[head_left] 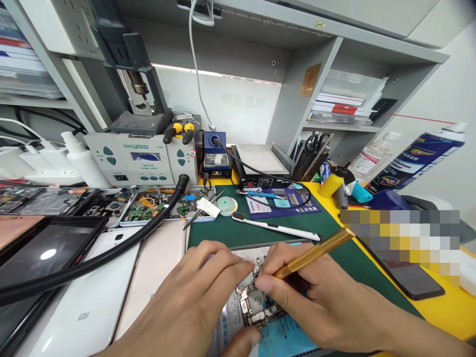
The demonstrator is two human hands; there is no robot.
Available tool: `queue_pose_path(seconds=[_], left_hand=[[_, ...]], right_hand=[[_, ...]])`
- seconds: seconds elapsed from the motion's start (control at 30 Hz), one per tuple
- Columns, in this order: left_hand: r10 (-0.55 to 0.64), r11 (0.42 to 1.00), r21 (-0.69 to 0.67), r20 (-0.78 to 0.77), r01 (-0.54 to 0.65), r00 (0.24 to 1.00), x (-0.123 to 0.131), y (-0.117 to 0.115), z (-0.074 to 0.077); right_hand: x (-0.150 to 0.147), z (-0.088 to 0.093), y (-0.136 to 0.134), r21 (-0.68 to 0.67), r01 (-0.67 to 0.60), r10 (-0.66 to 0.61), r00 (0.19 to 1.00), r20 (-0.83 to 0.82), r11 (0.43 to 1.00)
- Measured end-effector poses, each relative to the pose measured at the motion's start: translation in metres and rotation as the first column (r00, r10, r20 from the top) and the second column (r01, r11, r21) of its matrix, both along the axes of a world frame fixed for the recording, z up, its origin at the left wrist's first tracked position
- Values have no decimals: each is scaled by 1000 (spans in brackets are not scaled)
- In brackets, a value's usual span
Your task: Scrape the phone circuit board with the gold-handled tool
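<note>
Your left hand (189, 302) lies flat over the left half of the opened phone (256, 297), fingers pressed together on its frame, pinning it to the green mat (334, 258). This hand covers much of the phone; the lower end is cut off by the picture edge.

Your right hand (327, 307) pinches a gold tool (316, 253) between thumb and forefinger. The shaft slants up and to the right of the grip. The tip points down-left into the phone's upper board area, but your fingertips (266, 285) hide it, so contact cannot be confirmed.

Beyond the grip, a white toothbrush (275, 227) lies on the mat. Left of your left hand, a black hose (111, 253) crosses two white phone backs (85, 307). To the right, a blurred patch hides part of the bench.
</note>
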State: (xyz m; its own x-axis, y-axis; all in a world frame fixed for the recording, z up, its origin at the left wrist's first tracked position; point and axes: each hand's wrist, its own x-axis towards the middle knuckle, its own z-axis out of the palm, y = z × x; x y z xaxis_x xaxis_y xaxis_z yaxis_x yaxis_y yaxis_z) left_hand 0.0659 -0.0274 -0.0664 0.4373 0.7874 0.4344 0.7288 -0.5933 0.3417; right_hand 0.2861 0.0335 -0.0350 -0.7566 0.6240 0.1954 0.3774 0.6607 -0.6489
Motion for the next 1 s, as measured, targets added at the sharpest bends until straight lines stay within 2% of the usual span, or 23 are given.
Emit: queue_pose_path(seconds=[0.23,0.3,0.4,0.53,0.63,0.73,1.0], left_hand=[[-33,996,85,-24,35,999,0,3,-6],[-11,996,85,-22,13,1000,1,3,-6],[-9,998,67,-26,11,1000,1,2,-3],[-41,998,41,-44,43,998,-1,1,-2],[-19,999,35,-40,21,999,-1,2,-3],[-29,999,34,-29,30,999,-1,2,-3],[-31,999,30,-39,32,999,-2,-1,-5]], right_hand=[[2,-7,-2,113,-8,9,1000,-10,994],[1,-8,-2,118,-4,7,1000,-23,993],[-1,-9,-1,95,13,-9,999,-42,995],[-2,-6,0,-1,46,-46,997,-68,999],[-2,-2,1,-64,99,-102,993,-51,993],[-1,2,0,-118,91,-91,996,5,989],[0,4,-2,-104,50,-45,998,47,993]])
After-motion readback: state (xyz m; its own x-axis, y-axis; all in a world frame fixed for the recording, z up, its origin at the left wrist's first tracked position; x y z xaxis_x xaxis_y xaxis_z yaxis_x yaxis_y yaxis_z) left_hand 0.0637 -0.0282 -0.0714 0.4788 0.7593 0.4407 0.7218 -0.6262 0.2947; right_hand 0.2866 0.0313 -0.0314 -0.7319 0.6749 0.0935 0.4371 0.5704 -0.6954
